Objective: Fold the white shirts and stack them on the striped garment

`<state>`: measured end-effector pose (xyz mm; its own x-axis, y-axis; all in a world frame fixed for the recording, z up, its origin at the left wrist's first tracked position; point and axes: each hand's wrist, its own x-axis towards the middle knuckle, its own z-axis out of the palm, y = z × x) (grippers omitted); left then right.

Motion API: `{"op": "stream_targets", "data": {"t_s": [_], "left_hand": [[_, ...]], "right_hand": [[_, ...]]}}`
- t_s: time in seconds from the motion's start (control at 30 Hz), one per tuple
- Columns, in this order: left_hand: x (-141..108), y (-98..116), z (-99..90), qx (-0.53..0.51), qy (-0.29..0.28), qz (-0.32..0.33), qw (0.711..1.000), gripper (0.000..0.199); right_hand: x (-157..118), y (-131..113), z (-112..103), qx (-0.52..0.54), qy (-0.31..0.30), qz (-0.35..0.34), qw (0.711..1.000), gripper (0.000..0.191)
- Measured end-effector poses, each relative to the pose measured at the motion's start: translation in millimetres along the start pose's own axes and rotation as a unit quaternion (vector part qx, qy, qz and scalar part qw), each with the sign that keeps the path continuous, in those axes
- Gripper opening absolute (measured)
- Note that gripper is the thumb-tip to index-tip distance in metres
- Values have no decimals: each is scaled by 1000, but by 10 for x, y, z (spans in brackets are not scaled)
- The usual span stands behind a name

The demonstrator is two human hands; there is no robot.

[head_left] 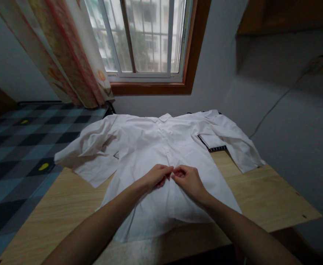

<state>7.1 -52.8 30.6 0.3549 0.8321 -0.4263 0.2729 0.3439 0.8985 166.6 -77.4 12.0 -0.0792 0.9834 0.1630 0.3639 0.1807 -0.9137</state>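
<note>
A white button-up shirt [144,147] lies front side up, its collar at the far side and its sleeves spread to left and right. Both my hands meet at its front placket, below the middle. My left hand [158,176] pinches the cloth of the placket between thumb and fingers. Close against it, my right hand [188,180] is closed in a pinch on the same strip. The fingertips almost touch, and whether a button sits between them is hidden.
Under the shirt is a light wooden table [271,195]. A dark striped item [218,148] shows beneath the right sleeve. At left stands a bed with a checked cover [20,162]. Beyond are a curtain [75,55], a window [147,40] and a cable [274,105] on the wall.
</note>
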Motion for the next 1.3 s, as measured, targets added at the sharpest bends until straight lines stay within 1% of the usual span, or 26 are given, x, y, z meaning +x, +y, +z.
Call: {"op": "stream_targets", "data": {"t_s": [0.07, 0.2, 0.33, 0.47, 0.57, 0.63, 0.73, 0.83, 0.93, 1.0, 1.13, 1.2, 1.3], "left_hand": [[8, -13, 7, -6, -4, 9, 1000, 36], [27, -49, 10, -36, 3, 18, 999, 24], [30, -61, 15, 3, 27, 28, 999, 15], [40, -61, 22, 28, 50, 37, 998, 14], [44, -53, 26, -5, 38, 38, 999, 14], [37, -39, 27, -37, 26, 41, 998, 15], [22, -12, 22, -66, 17, 49, 997, 20], [19, -4, 19, -71, 12, 54, 996, 22], [35, -32, 27, -58, 22, 55, 997, 17], [46, -60, 38, -31, 35, 51, 998, 16], [54, -94, 56, 40, 58, 67, 995, 21], [55, -101, 58, 64, 68, 81, 992, 21], [67, -119, 50, 55, 68, 84, 993, 17]], "right_hand": [[-6, 8, 7, 2, 3, -5, 1000, 7], [-1, 33, 9, 3, 10, 5, 1000, 7], [-2, 37, 17, 2, 5, 7, 1000, 7], [7, 46, 21, 13, 6, 3, 1000, 8], [44, 78, 9, 54, 4, 22, 998, 11], [78, 102, -6, 101, -2, 52, 994, 14], [123, 123, -27, 181, -13, 98, 979, 17], [146, 128, -34, 239, -15, 124, 963, 17], [151, 126, -20, 255, -19, 144, 956, 15], [147, 123, -2, 256, -29, 152, 954, 15], [134, 123, 31, 251, -34, 161, 954, 21], [127, 135, 43, 241, -27, 161, 957, 23], [119, 165, 53, 226, -2, 168, 960, 18]]}}
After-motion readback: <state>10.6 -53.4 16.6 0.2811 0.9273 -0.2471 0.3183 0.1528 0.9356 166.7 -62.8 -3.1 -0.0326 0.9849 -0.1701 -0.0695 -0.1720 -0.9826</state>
